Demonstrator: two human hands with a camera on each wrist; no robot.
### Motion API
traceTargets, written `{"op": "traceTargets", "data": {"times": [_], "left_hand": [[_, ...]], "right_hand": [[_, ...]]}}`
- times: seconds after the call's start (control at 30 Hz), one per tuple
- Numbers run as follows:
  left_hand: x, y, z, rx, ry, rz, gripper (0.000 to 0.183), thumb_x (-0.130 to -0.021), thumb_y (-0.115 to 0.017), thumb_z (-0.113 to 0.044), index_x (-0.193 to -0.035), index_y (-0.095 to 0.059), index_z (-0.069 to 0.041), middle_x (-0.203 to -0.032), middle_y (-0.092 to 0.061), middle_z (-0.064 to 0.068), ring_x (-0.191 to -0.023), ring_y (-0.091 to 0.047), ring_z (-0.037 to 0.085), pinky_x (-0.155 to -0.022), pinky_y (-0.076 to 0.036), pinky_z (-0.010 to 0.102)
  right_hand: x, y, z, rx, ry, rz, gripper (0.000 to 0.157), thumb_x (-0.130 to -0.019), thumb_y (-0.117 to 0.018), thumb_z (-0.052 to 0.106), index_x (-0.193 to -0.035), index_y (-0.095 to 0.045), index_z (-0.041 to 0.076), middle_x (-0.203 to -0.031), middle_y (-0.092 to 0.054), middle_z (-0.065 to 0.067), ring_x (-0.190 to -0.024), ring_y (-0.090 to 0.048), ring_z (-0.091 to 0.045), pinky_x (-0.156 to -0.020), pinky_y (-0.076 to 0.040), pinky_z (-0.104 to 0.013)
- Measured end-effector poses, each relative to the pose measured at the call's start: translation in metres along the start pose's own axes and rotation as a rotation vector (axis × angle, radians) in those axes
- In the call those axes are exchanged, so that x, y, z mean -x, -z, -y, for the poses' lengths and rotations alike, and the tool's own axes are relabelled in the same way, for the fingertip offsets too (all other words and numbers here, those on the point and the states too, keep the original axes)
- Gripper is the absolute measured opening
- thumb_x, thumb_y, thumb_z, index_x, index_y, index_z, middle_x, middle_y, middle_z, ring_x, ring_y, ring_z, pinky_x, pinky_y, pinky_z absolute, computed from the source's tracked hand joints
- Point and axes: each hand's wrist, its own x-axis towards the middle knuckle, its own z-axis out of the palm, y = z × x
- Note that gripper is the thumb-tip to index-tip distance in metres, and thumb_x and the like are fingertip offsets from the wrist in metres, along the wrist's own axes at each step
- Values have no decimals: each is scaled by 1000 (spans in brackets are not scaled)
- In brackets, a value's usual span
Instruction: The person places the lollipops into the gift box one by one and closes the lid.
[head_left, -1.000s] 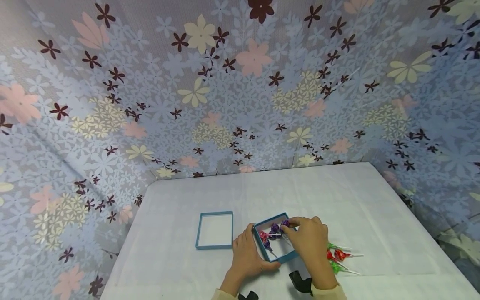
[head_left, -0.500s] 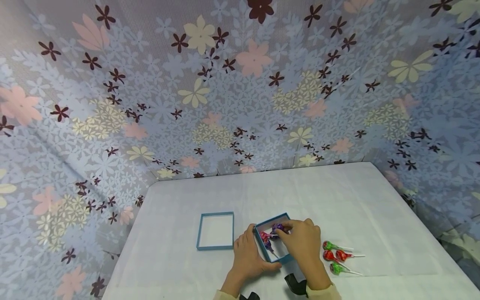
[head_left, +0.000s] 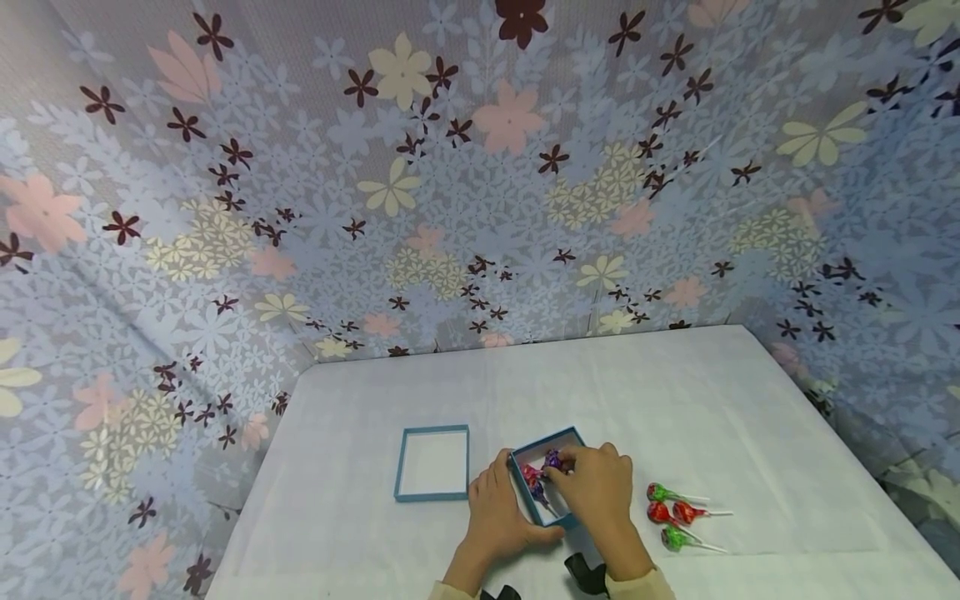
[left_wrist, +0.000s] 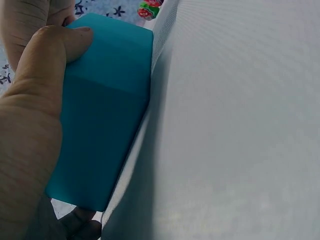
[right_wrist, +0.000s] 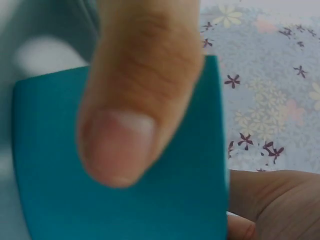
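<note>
In the head view a shallow blue box [head_left: 543,515] stands turned at an angle on the table. My left hand [head_left: 497,504] grips its left corner, the thumb along the near side and the fingers along the left side. Over the box, my right hand [head_left: 597,486] reaches in, thumb and forefinger pinching a purple-wrapped lollipop [head_left: 552,458]. A pink lollipop [head_left: 531,473] and another purple lollipop [head_left: 539,492] lie inside to the left. The right hand hides part of the interior. In the left wrist view the box's teal side [left_wrist: 107,110] shows under a thumb.
Left of the box lies a shallow blue-rimmed white lid [head_left: 432,464]. Several red and green lollipops, such as a red lollipop [head_left: 686,512] and a green lollipop [head_left: 673,537], lie right of my right hand. A flowered cloth [head_left: 450,208] hangs behind the white table [head_left: 360,400].
My right hand has moved left inside the box, bringing the purple lollipop closer to the others. More of the red and green lollipops shows. The left hand has stayed on the box.
</note>
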Motion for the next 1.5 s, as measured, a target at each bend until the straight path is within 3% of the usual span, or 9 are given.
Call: {"op": "traceTargets", "data": {"times": [0.4, 1.5], "left_hand": [[-2, 0, -2, 5, 15, 32, 138, -53, -82, -79, -154, -23, -7, -142, -48, 13, -124, -46, 28, -104, -33, 52], [-1, 0, -1, -9, 12, 12, 137, -52, -82, -78, -153, -24, -7, -141, -49, 13, -124, -46, 28, -103, -34, 53]], "right_hand": [[1, -8, 1, 5, -2, 7, 30, -76, -86, 38, -93, -82, 14, -75, -71, 2, -76, -53, -23, -74, -36, -47], [5, -13, 0, 43, 5, 5, 25, -71, -89, 39, -78, -76, 19, -65, -64, 9, -72, -51, -20, -73, -35, -46]]}}
